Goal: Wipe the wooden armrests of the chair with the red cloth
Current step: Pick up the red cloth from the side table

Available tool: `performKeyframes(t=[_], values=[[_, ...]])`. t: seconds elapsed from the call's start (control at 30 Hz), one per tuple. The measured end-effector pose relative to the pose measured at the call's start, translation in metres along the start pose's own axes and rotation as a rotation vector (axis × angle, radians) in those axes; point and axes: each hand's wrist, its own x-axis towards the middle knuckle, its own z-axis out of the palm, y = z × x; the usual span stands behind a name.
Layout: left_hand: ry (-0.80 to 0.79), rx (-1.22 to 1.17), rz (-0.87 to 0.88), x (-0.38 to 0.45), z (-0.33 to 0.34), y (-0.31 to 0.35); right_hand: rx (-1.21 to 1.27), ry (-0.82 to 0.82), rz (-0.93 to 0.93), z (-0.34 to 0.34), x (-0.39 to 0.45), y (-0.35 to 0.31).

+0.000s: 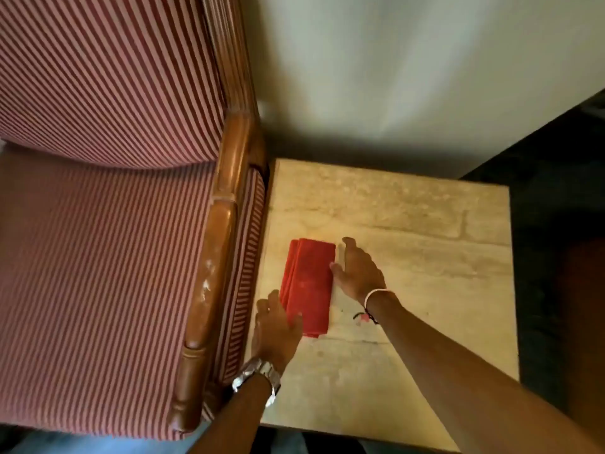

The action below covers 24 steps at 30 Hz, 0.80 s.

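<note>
A folded red cloth (309, 283) lies flat on a pale stone side table (409, 244), near its left edge. My left hand (276, 329) rests at the cloth's near left corner, its fingers touching the fold. Against the cloth's right edge sits my right hand (358, 268), fingers spread and flat on the table. Neither hand has lifted the cloth. The chair's wooden armrest (212, 273) runs along the table's left side, brown and glossy with pale scuffs on top. The other armrest is out of view.
The chair has a red-and-white striped seat (98, 273) and backrest (108, 77). A pale wall (409, 77) stands behind the table. Dark floor (556, 208) lies to the right. A watch is on my left wrist, a bracelet on my right.
</note>
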Motion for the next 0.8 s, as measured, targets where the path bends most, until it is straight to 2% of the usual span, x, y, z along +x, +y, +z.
performKeyframes(t=[0.1, 0.2, 0.37, 0.53, 0.8], values=[[0.077, -0.050, -0.021, 0.026, 0.020, -0.015, 0.352, 0.077, 0.174, 0.030, 0.025, 0.015], [0.143, -0.117, -0.016, 0.037, 0.036, -0.024, 0.411, 0.139, 0.226, 0.054, 0.038, 0.019], [0.134, -0.184, -0.060, 0.048, 0.037, -0.029, 0.365, 0.165, 0.117, 0.070, 0.039, 0.014], [0.095, -0.193, -0.017, 0.038, 0.020, -0.025, 0.685, 0.140, 0.121, 0.056, 0.025, 0.011], [0.131, -0.177, 0.171, -0.018, -0.047, -0.007, 0.822, 0.196, -0.212, 0.009, -0.049, -0.046]])
